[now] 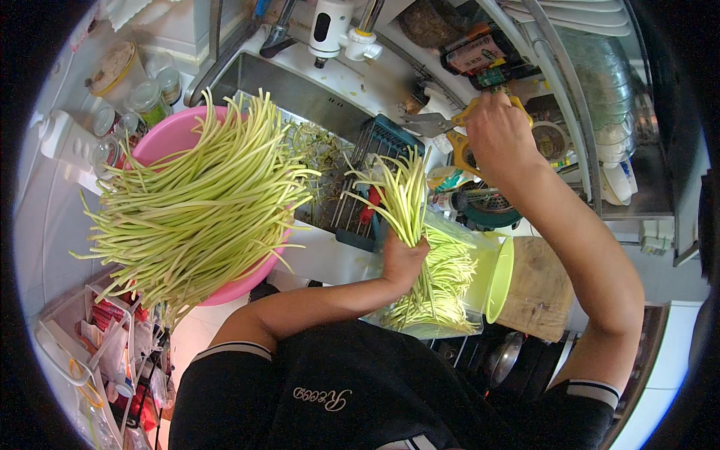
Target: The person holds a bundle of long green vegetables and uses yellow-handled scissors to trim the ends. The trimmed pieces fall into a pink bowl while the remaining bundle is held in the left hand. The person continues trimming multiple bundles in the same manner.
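Note:
My left hand (404, 259) grips a bunch of long green stems (409, 211), which look like garlic scapes. Their upper ends fan out toward the sink, while the lower ends hang over a clear plastic bin (475, 327) holding more stems (436, 281). Up at the right, my right hand (500, 132) holds scissors with yellow handles (464, 154); their blades (427, 124) point left and look slightly apart, clear of the bunch. On the left, a big heap of the same stems (208, 208) overflows a pink basin (169, 132).
Green scraps (315, 163) lie in the steel sink (304, 93), beside a dark drain rack (360, 225). A yellow-green basin (500, 281) and a wooden cutting board (540, 287) stand right of the bin. Glass jars (147, 101) line the left wall. A dish rack (568, 67) overhangs the right.

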### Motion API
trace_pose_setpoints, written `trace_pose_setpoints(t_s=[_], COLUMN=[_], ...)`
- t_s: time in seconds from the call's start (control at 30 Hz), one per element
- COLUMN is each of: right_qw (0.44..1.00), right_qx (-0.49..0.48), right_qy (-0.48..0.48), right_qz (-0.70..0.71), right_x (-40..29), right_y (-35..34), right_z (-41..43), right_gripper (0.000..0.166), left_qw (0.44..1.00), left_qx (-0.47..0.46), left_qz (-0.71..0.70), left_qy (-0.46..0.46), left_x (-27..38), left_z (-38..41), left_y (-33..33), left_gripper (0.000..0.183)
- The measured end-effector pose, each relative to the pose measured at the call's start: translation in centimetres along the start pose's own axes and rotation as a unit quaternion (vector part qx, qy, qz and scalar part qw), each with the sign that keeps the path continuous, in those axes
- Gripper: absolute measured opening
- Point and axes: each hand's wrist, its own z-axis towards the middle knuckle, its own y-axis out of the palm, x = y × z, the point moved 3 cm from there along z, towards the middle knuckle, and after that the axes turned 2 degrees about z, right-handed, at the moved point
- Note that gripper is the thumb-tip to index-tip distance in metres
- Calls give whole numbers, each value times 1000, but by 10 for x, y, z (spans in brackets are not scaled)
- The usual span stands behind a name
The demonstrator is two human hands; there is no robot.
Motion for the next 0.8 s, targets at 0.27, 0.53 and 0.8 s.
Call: trace_pose_setpoints(t_s=[0.27,0.53,0.8], right_qw=[987,952,837], right_qx=[-93,-207,-194], right_qy=[-12,-6,-61], right_qz=[130,224,507], right_x=[5,35,83], right_y=[6,0,61], right_z=[1,-24,-90], right_gripper=[25,30,35], left_qw=[1000,998,972], left_qx=[-1,-41,-219], left_qz=[8,-11,-72], left_qy=[-17,34,37], left_x=[-2,5,35], left_z=[-4,-18,-30], left_y=[-2,1,-18], left_gripper=[34,32,24])
